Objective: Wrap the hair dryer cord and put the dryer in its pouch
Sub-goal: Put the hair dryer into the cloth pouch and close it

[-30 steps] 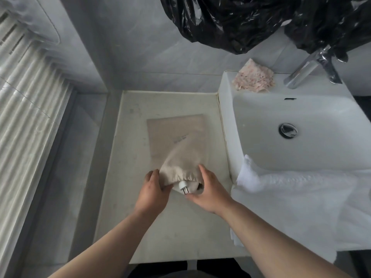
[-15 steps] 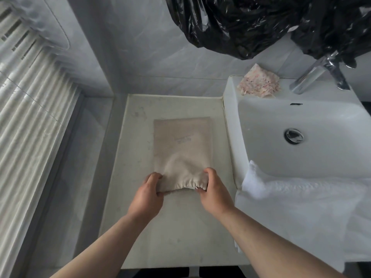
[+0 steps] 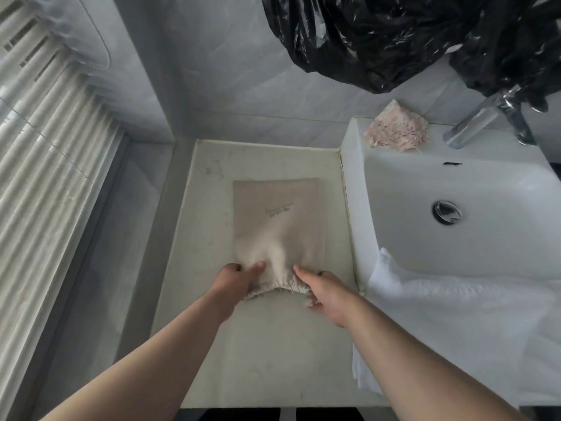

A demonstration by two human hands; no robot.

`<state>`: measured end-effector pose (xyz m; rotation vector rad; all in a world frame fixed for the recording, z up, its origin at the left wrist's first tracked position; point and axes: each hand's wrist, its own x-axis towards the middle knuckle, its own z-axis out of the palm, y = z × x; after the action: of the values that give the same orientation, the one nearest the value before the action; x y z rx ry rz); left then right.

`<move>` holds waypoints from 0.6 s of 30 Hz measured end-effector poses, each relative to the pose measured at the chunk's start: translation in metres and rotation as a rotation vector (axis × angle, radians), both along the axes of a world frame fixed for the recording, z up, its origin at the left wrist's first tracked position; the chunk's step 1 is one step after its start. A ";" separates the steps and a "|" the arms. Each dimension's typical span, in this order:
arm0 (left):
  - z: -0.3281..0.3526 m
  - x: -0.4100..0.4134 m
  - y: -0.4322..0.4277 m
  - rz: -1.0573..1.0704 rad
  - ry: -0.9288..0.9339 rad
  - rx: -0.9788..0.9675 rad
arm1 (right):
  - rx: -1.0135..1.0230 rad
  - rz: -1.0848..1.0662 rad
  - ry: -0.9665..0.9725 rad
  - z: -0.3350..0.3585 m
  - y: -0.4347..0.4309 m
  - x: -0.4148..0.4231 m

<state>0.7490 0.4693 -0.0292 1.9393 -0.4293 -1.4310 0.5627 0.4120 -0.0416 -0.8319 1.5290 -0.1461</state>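
Pouch (image 3: 277, 226) lies on the counter (image 3: 267, 360) just left of the sink (image 3: 353, 208), long axis running away from the person, gathered mouth toward them; one pouch, two hands. Left hand (image 3: 233, 279) pinches the mouth's left edge with thumb and curled fingers; right hand (image 3: 326, 291) grips the right edge, fingers curled; the plug that poked out a second ago is now hidden inside.
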 end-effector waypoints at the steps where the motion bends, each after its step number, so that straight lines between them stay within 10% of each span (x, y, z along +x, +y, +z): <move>1: -0.001 -0.003 0.001 -0.022 0.004 -0.006 | 0.007 -0.035 -0.024 -0.003 0.004 -0.002; 18: -0.009 0.006 0.011 -0.172 0.137 0.109 | -0.238 -0.200 0.164 -0.012 0.015 -0.003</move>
<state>0.7554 0.4806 -0.0383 1.9126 -0.4719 -1.7181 0.5597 0.4273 -0.0533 -0.8940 1.7716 -0.4223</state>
